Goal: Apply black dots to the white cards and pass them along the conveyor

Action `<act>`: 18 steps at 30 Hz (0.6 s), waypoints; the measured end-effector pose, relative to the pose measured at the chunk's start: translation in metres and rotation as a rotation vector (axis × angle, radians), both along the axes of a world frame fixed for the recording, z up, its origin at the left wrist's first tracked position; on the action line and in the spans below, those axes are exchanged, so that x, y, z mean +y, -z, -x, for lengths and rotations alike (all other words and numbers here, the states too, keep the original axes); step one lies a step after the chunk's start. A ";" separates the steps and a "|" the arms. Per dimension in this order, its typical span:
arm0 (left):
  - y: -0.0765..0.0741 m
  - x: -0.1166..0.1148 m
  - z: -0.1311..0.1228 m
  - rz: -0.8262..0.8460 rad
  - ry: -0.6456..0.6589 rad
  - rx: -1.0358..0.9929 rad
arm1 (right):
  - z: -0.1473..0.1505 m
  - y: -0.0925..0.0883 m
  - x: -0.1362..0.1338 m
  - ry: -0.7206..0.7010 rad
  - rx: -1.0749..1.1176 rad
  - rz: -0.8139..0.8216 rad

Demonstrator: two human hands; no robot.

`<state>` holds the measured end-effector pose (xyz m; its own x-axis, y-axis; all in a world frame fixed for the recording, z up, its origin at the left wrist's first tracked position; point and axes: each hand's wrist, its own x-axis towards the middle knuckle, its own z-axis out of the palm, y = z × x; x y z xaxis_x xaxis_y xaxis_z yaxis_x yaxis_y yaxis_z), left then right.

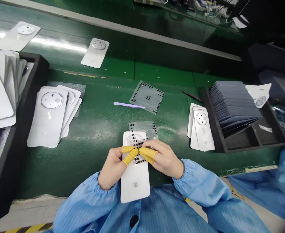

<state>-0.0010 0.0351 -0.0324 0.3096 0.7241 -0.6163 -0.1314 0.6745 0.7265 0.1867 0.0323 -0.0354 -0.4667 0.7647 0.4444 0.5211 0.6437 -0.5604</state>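
Observation:
My left hand (pixel 117 164) and my right hand (pixel 163 158), both with yellow finger covers, meet with thumbs and forefingers pinched on a clear sheet dotted with small black dots (pixel 139 160). Beneath them a white phone back cover (pixel 135 191) lies lengthwise towards me, its camera ring partly covered by the sheet. Just beyond, more dotted clear film (pixel 147 126) shows on the bench; whether it is the same sheet I cannot tell. Something small and shiny shows by my right fingers, too small to name.
Purple tweezers (pixel 128 105) touch another dotted sheet (pixel 147 97) on the green bench (pixel 101 129). White covers are stacked at left (pixel 47 123) and right (pixel 202 129). A black bin (pixel 36 74) and a divided box (pixel 241 147) flank them. Another person's blue sleeve (pixel 261 184) is at right.

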 end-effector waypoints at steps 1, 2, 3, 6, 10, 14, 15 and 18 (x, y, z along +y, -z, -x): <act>0.000 0.000 -0.001 0.024 -0.011 -0.016 | 0.001 0.001 0.001 -0.014 -0.034 -0.030; 0.000 0.001 -0.001 0.045 -0.020 -0.031 | 0.001 0.002 0.001 -0.021 -0.067 -0.065; 0.000 0.001 -0.001 0.062 -0.030 -0.047 | 0.001 0.003 0.000 -0.029 -0.102 -0.107; 0.000 0.001 -0.002 0.081 -0.048 -0.071 | 0.001 0.010 -0.001 -0.067 -0.192 -0.260; 0.002 -0.001 -0.004 -0.002 -0.030 0.038 | 0.005 0.023 0.001 -0.076 -0.165 -0.270; 0.009 -0.003 -0.005 -0.165 0.020 0.245 | 0.009 0.033 0.004 0.011 -0.011 0.023; 0.011 -0.003 -0.003 -0.201 0.033 0.296 | 0.009 0.034 0.004 0.031 0.031 0.103; 0.014 -0.005 0.013 -0.269 0.038 0.392 | 0.005 0.035 0.007 0.069 0.097 0.202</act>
<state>-0.0137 0.0300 -0.0466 0.1206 0.8665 -0.4844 0.2086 0.4550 0.8657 0.1822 0.0391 -0.0705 -0.3724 0.8715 0.3190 0.4978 0.4777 -0.7239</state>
